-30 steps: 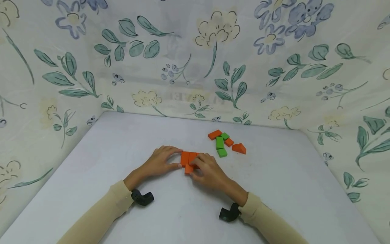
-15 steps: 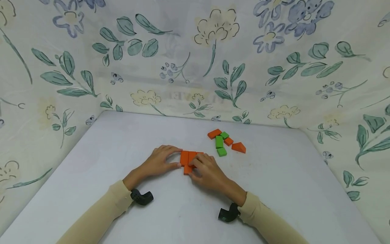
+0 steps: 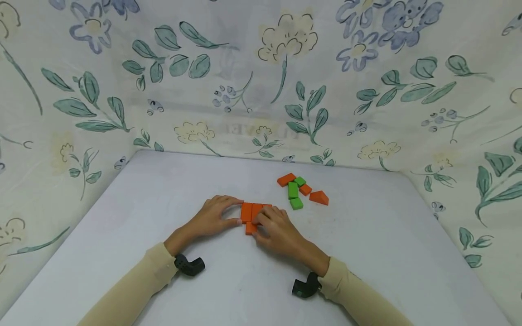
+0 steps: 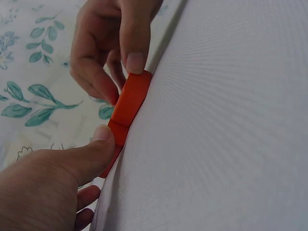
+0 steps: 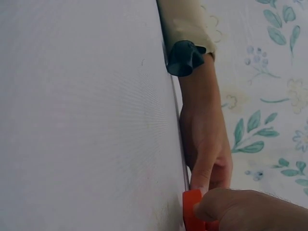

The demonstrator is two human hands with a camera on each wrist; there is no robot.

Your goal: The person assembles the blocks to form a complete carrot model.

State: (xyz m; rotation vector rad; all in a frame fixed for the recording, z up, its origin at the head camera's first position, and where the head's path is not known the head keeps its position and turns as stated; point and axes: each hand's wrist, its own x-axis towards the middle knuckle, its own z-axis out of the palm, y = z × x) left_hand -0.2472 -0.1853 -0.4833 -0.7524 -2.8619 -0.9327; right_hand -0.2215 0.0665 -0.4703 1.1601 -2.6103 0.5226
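Note:
Several orange blocks (image 3: 246,212) lie side by side in a flat row on the white table. My left hand (image 3: 214,215) grips the row's left end, index fingertip at the far corner and thumb at the near corner. Against the row's near side sits a smaller orange block (image 3: 250,230), pinched by my right hand (image 3: 281,231), whose fingers cover the row's right part. In the left wrist view, the right thumb presses the top end of this orange block (image 4: 131,101), close to the left thumb (image 4: 102,134). The right wrist view shows the orange block (image 5: 191,211) between both thumbs.
Beyond the right hand lies a loose cluster: an orange oblong block (image 3: 287,179), a green oblong block (image 3: 293,190), small green and orange blocks, and an orange wedge-shaped block (image 3: 319,197). Floral cloth (image 3: 244,90) rises behind the white table (image 3: 367,253).
The small orange block has shifted very slightly left along the row's near side, with the right fingers on it. The left hand keeps its place at the row's left end.

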